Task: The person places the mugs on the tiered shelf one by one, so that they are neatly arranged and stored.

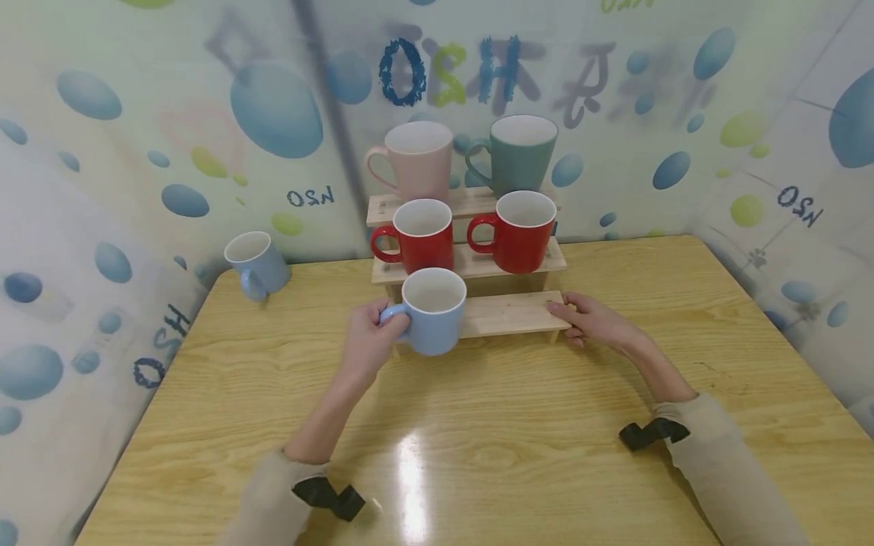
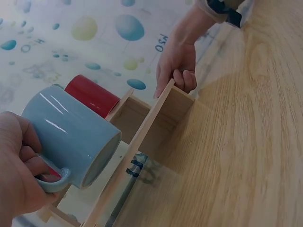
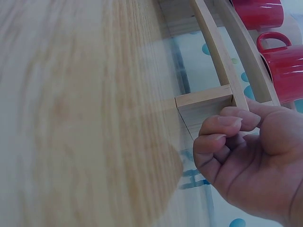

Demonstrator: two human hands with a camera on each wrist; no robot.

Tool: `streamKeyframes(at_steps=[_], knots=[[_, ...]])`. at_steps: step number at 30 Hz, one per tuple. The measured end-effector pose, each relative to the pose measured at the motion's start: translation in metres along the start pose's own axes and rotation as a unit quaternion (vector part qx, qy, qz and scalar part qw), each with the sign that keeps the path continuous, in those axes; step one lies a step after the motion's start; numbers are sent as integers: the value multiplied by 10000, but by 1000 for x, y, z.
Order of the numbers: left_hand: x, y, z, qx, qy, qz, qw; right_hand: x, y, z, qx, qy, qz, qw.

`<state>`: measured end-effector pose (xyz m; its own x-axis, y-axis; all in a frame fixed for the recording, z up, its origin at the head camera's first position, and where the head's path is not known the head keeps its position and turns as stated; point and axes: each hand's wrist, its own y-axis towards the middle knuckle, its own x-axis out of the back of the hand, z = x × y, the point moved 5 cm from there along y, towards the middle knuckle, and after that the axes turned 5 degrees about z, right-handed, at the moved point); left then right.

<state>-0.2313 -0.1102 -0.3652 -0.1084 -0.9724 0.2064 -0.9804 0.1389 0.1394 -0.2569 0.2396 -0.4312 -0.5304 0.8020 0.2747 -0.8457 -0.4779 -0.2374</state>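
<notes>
My left hand (image 1: 369, 337) grips the handle of a light blue mug (image 1: 434, 322), upright in front of the left part of the wooden rack's lowest step (image 1: 512, 312). The left wrist view shows the mug (image 2: 71, 132) near that step's edge, its base apparently not resting on the wood. My right hand (image 1: 597, 322) pinches the step's right end, thumb on top and fingers curled below, as the right wrist view of the hand (image 3: 251, 161) also shows. Two red mugs (image 1: 426, 246) stand on the middle step. A pink mug (image 1: 421, 163) and a green mug (image 1: 522, 159) stand on top.
Another light blue mug (image 1: 262, 265) stands at the table's back left corner. The rack stands at the back of the wooden table (image 1: 512, 455), close to a patterned wall covering (image 1: 437, 45). Similar patterned walls rise on the left and right.
</notes>
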Motion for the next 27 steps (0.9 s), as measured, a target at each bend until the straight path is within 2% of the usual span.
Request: streamKeyframes(at_steps=[6, 16, 20, 27], knots=[[-18, 6, 0, -171, -216, 185, 9994, 0, -1, 0, 12, -7, 5, 10000], [-43, 17, 3, -23, -33, 240, 9997, 0, 0, 1, 4, -67, 13, 10000], [-51, 19, 3, -101, 51, 268, 9996, -1, 1, 1, -6, -99, 13, 10000], [-67, 26, 3, -175, -48, 603, 9980, -1, 0, 1, 35, -84, -28, 10000]])
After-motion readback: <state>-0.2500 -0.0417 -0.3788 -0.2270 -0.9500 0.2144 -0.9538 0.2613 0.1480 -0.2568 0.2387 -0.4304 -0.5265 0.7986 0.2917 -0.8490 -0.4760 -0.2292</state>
